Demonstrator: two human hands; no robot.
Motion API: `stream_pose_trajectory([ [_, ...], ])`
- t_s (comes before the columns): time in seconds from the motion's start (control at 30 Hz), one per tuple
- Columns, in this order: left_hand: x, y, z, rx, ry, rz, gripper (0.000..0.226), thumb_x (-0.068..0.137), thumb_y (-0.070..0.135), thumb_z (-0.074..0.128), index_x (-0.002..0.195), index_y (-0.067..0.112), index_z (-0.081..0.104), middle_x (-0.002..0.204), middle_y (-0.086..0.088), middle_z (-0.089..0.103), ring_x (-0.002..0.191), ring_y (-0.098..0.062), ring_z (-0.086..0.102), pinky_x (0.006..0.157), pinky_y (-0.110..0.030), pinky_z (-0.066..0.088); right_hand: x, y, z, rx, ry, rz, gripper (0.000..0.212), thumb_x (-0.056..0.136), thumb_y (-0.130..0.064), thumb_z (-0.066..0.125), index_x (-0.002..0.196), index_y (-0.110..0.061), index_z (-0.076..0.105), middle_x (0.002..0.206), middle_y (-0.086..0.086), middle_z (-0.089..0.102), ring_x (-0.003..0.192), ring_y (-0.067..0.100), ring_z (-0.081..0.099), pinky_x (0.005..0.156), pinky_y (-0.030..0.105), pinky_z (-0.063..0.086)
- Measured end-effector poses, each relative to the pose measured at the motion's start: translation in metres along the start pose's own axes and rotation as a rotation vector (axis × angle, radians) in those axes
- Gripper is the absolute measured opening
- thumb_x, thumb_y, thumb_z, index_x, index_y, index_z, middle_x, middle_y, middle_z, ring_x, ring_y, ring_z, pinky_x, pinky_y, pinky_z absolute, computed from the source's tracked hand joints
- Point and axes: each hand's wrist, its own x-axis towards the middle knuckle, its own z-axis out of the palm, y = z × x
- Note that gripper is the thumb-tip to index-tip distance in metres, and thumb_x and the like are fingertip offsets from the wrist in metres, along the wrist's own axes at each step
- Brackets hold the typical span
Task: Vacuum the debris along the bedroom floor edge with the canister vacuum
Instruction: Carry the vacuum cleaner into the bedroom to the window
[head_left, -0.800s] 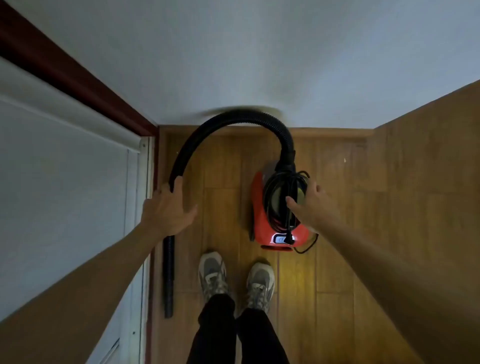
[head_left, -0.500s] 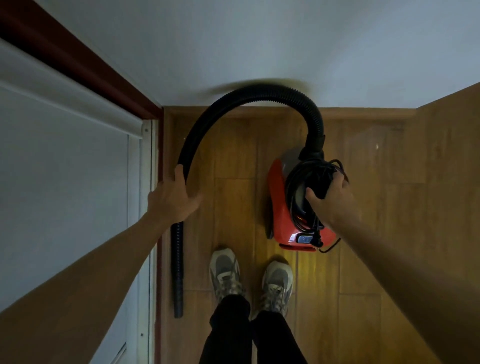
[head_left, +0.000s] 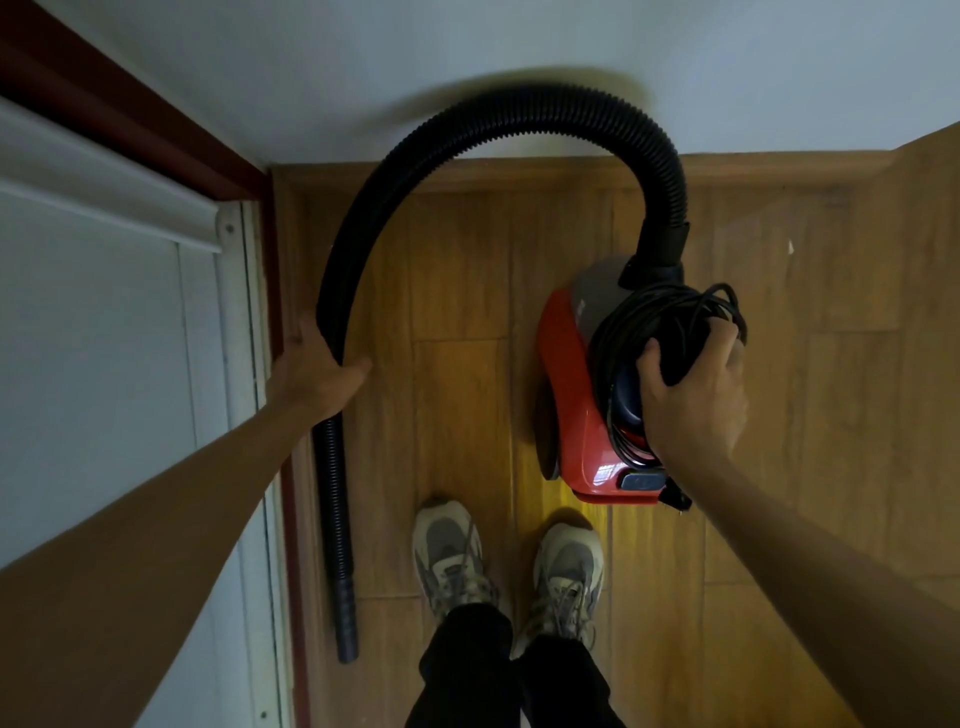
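Note:
A red canister vacuum (head_left: 576, 405) hangs above the wooden floor (head_left: 462, 291), carried by my right hand (head_left: 693, 384), which grips its top handle together with a coil of black power cord (head_left: 670, 322). A black ribbed hose (head_left: 519, 114) arches from the canister's front up and over to the left. My left hand (head_left: 317, 371) holds the hose where it drops down. The hose end (head_left: 345, 623) hangs by the floor edge along the left door frame. No debris is clear to see apart from a pale fleck (head_left: 790, 247) on the floor at the right.
A white door (head_left: 104, 338) with a dark red frame (head_left: 280, 322) stands on the left. A wooden skirting (head_left: 779, 169) runs along the white wall (head_left: 467, 47) ahead. My two grey shoes (head_left: 509, 561) stand on the floor just behind the vacuum.
The canister has risen and swung right in my right hand, which moved from its side onto the handle and cord. The hose arch has lifted higher, still held by my left hand.

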Motion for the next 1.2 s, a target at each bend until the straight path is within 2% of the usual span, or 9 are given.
stream_pose_trajectory([
  [0.1, 0.014, -0.002, 0.007, -0.108, -0.014, -0.019, 0.101, 0.082, 0.049, 0.071, 0.156, 0.019, 0.010, 0.152, -0.014, 0.038, 0.131, -0.034, 0.046, 0.104, -0.047, 0.046, 0.001, 0.003, 0.006, 0.015, 0.038, -0.021, 0.045, 0.096, -0.037, 0.054, 0.127, -0.008, 0.042, 0.125, 0.016, 0.054, 0.102, 0.036, 0.059, 0.070, 0.040, 0.047],
  [0.27, 0.028, -0.006, 0.018, -0.214, 0.036, -0.058, 0.097, 0.081, 0.041, 0.074, 0.154, 0.018, 0.015, 0.148, -0.014, 0.040, 0.131, -0.033, 0.045, 0.106, -0.049, 0.043, 0.002, 0.009, 0.010, 0.052, 0.074, -0.044, 0.038, 0.098, -0.032, 0.053, 0.125, -0.008, 0.045, 0.119, 0.016, 0.057, 0.098, 0.034, 0.059, 0.069, 0.034, 0.039],
  [0.5, 0.022, -0.008, 0.029, -0.244, 0.115, -0.041, 0.056, 0.096, 0.007, 0.056, 0.146, 0.009, 0.032, 0.137, -0.019, 0.051, 0.119, -0.032, 0.053, 0.089, -0.031, 0.045, 0.003, 0.010, 0.011, 0.084, 0.088, -0.052, 0.033, 0.100, -0.033, 0.049, 0.124, -0.011, 0.046, 0.116, 0.014, 0.058, 0.096, 0.030, 0.058, 0.068, 0.033, 0.039],
  [0.63, 0.005, -0.015, 0.024, -0.297, 0.159, 0.056, 0.049, 0.096, 0.011, 0.056, 0.142, 0.015, 0.039, 0.132, -0.016, 0.053, 0.115, -0.029, 0.055, 0.089, -0.032, 0.046, 0.000, 0.005, 0.003, 0.191, 0.027, -0.074, 0.031, 0.102, -0.032, 0.046, 0.125, -0.012, 0.043, 0.105, 0.006, 0.061, 0.088, 0.025, 0.061, 0.070, 0.042, 0.054],
  [0.73, -0.017, -0.016, 0.016, -0.350, 0.176, 0.130, 0.047, 0.096, 0.018, 0.059, 0.139, 0.021, 0.041, 0.130, -0.013, 0.053, 0.112, -0.026, 0.056, 0.091, -0.040, 0.051, -0.002, 0.000, -0.007, 0.267, -0.045, -0.039, 0.034, 0.102, -0.030, 0.047, 0.130, -0.009, 0.042, 0.098, -0.004, 0.053, 0.082, 0.015, 0.054, 0.069, 0.035, 0.052],
  [0.83, -0.045, -0.011, 0.006, -0.357, 0.204, 0.180, 0.046, 0.096, 0.022, 0.062, 0.138, 0.020, 0.044, 0.119, 0.000, 0.056, 0.102, -0.017, 0.057, 0.072, -0.020, 0.047, -0.008, -0.003, -0.019, 0.283, -0.083, -0.038, 0.036, 0.103, -0.029, 0.047, 0.132, -0.008, 0.040, 0.097, -0.001, 0.052, 0.080, 0.015, 0.054, 0.067, 0.031, 0.050],
  [0.87, -0.055, -0.009, 0.001, -0.353, 0.207, 0.190, 0.048, 0.096, 0.024, 0.062, 0.140, 0.020, 0.043, 0.117, 0.005, 0.055, 0.101, -0.013, 0.056, 0.072, -0.017, 0.044, -0.011, -0.004, -0.024, 0.283, -0.090, -0.043, 0.037, 0.103, -0.028, 0.047, 0.132, -0.007, 0.040, 0.096, -0.001, 0.052, 0.078, 0.015, 0.054, 0.066, 0.031, 0.050],
  [1.1, -0.125, 0.021, -0.052, -0.347, 0.219, 0.249, 0.051, 0.096, 0.028, 0.062, 0.143, 0.021, 0.043, 0.115, 0.005, 0.058, 0.096, -0.015, 0.059, 0.079, -0.027, 0.049, -0.033, -0.013, -0.094, 0.256, -0.132, -0.043, 0.038, 0.103, -0.032, 0.045, 0.132, -0.009, 0.038, 0.100, 0.013, 0.063, 0.081, 0.031, 0.064, 0.064, 0.039, 0.053],
  [1.2, -0.156, 0.043, -0.073, -0.369, 0.229, 0.306, 0.046, 0.096, 0.025, 0.062, 0.138, 0.018, 0.046, 0.110, 0.003, 0.060, 0.093, -0.020, 0.062, 0.069, -0.021, 0.049, -0.045, -0.018, -0.134, 0.258, -0.125, -0.031, 0.038, 0.103, -0.032, 0.044, 0.132, -0.009, 0.037, 0.093, 0.009, 0.057, 0.076, 0.030, 0.060, 0.062, 0.035, 0.048],
])
